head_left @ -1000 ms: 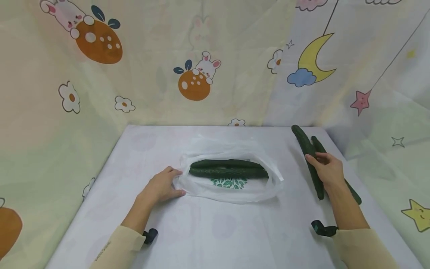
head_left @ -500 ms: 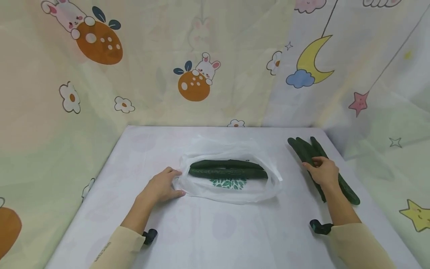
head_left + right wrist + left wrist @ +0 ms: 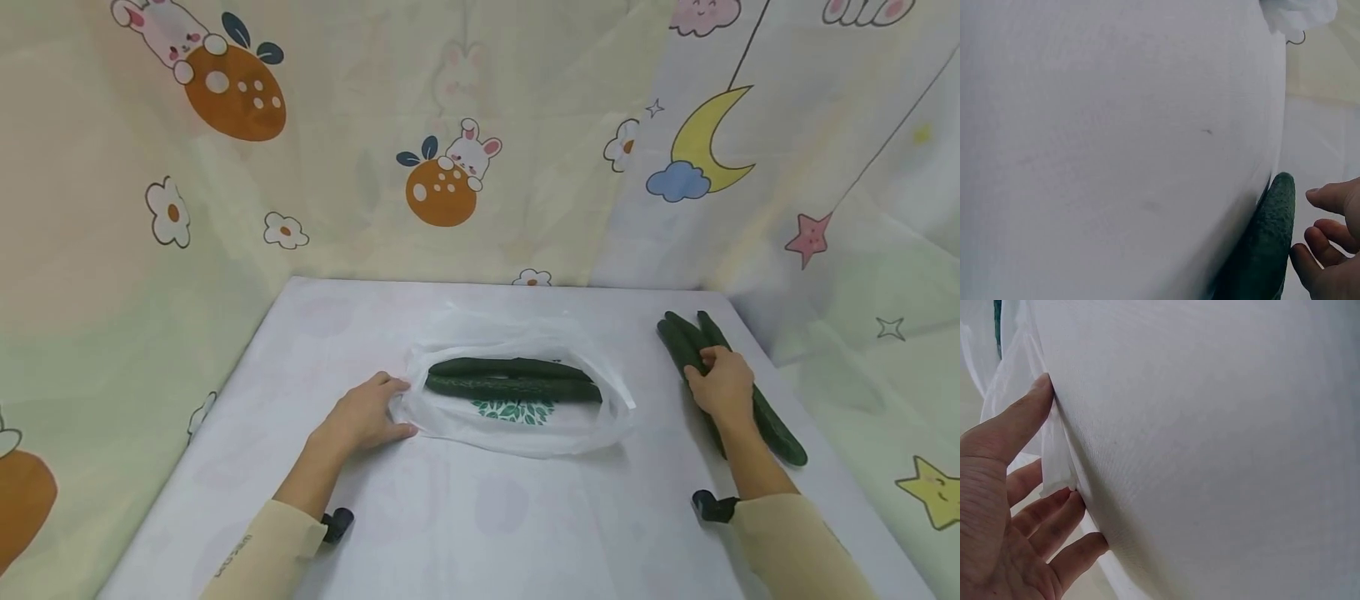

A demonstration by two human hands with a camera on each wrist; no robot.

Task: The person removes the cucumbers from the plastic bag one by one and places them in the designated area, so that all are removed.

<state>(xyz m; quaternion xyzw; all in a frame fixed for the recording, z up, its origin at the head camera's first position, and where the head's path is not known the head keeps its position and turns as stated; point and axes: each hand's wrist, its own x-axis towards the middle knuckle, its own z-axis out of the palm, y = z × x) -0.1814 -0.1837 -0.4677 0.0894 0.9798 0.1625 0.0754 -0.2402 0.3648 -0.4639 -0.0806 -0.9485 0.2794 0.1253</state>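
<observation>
In the head view a white plastic bag (image 3: 517,439) with a green leaf print lies spread on the table. Two dark green cucumbers (image 3: 513,388) show side by side in its wide mouth. My left hand (image 3: 367,412) touches the bag's left end. In the left wrist view, a fold of plastic (image 3: 1057,462) hangs between spread thumb and fingers. Three more cucumbers (image 3: 783,437) lie slanting at the right. My right hand (image 3: 723,390) is over them, covering their middles. In the right wrist view its thumb stands apart from the one cucumber (image 3: 1263,250) visible there; the fingers are half bent beside it.
A white cloth covers the table (image 3: 495,533). Patterned curtain (image 3: 540,192) rises behind the table and along both sides. The cucumbers at the right lie near the table's right edge. Small black cameras (image 3: 712,506) are worn on both wrists.
The cucumber under my right hand has come down toward me and lies beside the others; three are now visible there. My right hand has shifted slightly left. Left hand and bag are unmoved.
</observation>
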